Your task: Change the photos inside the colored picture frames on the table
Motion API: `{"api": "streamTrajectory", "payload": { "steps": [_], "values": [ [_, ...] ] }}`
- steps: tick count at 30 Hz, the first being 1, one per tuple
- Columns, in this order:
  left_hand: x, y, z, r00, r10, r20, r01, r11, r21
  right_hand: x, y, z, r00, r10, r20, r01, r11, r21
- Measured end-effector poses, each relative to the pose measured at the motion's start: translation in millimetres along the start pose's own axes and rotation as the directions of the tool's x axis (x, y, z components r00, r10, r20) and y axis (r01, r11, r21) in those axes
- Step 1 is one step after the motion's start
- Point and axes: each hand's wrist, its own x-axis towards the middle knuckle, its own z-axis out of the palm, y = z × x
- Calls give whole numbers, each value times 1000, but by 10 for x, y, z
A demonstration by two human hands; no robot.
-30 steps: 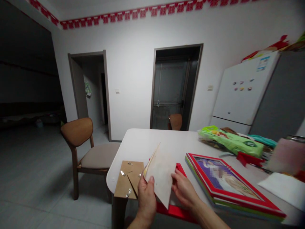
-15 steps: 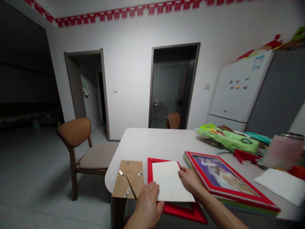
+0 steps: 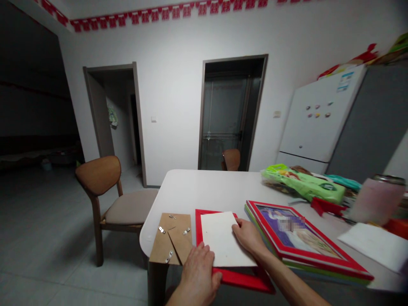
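Note:
A white sheet of card (image 3: 219, 238) lies over a red picture frame (image 3: 242, 279), slightly askew, with the frame's red border showing at the left, top and bottom. My right hand (image 3: 250, 239) pinches the card's right edge, thumb on top and the other fingers mostly hidden. At the frame's lower left corner, my left hand (image 3: 199, 272) is closed around the border, its fingertips beside the card's left edge. Left of it lies a brown backing board (image 3: 170, 240) with metal clips and a slit stand.
Stacked frames (image 3: 306, 238), the top one red with a picture, lie to the right. Beyond them are a green packet (image 3: 306, 185), a pinkish jar (image 3: 378, 199) and white paper (image 3: 376, 246). A wooden chair (image 3: 102, 178) stands left of the white table (image 3: 204, 185).
The card has shifted slightly up and left over the frame, moved by my right hand. My left thumb has moved from the card's lower edge down to the frame's border.

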Motion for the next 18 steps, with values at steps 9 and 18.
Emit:
{"api": "streamTrajectory", "payload": {
  "steps": [9,18],
  "values": [
    [-113,-214,-83,995,76,-68,-80,996,-48,-101,47,58,990,-137,-28,111,892,-437],
    [-300,-1077,-479,946,-261,-192,294,941,166,-715,-903,523,848,-476,234,510,852,-115]
  ]
}}
